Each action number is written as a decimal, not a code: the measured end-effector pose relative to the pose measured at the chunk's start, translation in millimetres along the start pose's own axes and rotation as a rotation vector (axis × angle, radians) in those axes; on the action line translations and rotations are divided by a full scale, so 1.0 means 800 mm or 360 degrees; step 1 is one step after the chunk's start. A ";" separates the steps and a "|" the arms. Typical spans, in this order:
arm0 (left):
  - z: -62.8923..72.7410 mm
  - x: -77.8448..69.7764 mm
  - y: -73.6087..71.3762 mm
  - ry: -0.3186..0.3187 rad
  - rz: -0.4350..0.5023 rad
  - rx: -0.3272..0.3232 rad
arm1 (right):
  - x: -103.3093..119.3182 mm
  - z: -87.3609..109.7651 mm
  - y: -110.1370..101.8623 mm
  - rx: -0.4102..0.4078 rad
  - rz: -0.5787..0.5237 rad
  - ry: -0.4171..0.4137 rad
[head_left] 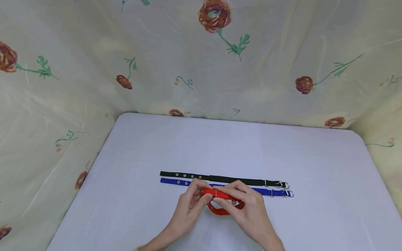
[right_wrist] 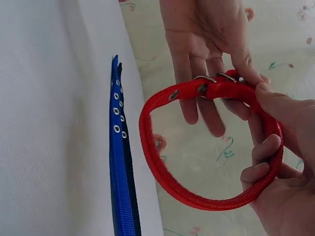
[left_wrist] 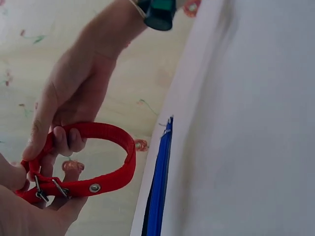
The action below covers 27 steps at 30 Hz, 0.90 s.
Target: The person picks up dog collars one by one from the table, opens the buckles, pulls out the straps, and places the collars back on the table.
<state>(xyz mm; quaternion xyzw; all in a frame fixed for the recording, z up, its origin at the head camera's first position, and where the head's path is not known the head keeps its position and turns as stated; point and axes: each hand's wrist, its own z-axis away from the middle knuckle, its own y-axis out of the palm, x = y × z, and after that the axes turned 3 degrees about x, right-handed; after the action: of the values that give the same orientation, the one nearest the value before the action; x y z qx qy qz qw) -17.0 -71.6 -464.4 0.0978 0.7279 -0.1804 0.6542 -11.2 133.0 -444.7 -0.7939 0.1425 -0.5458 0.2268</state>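
Observation:
A red collar [head_left: 223,211] with metal eyelets and a buckle is bent into a closed loop above the table. My left hand [head_left: 186,212] pinches it near the buckle [left_wrist: 48,189], between thumb and fingers. My right hand [head_left: 251,211] grips the strap on the other side, its thumb close to the left one; in the right wrist view its fingers curl round the red band [right_wrist: 197,199]. The strap's tip is partly hidden behind the fingers. Just beyond both hands, a blue collar [head_left: 263,191] lies straight on the table, partly covered by them.
A black collar [head_left: 238,179] lies flat behind the blue one, parallel to it, both with buckles at the right end. They rest on a white-covered table [head_left: 132,153]. Flower-printed cloth [head_left: 163,48] hangs behind it and along its sides.

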 end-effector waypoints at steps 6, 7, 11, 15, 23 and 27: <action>0.001 -0.005 -0.002 -0.0305 0.0388 0.0036 | -0.001 0.000 -0.001 -0.0036 0.0004 0.0038; 0.001 -0.005 -0.003 -0.0320 0.0422 0.0039 | -0.001 0.000 -0.002 -0.0034 -0.0001 0.0041; 0.001 -0.005 -0.004 -0.0315 0.0404 0.0051 | -0.001 0.001 -0.003 -0.0017 -0.0030 0.0059; 0.002 -0.003 -0.004 -0.0264 0.0346 0.0065 | 0.000 0.000 -0.004 -0.0011 -0.0029 0.0060; 0.000 -0.003 0.000 -0.0172 0.0194 0.0045 | 0.000 0.000 -0.007 0.0012 -0.0019 0.0012; -0.002 0.001 0.001 -0.0115 0.0052 0.0023 | -0.001 0.001 -0.007 0.0044 -0.0006 -0.0098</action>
<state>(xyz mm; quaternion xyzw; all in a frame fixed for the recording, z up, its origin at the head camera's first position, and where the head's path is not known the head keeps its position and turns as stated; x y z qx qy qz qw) -18.0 -70.2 -465.3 0.1078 0.7009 -0.1783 0.6822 -11.0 138.8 -442.7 -0.8074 0.1263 -0.5234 0.2410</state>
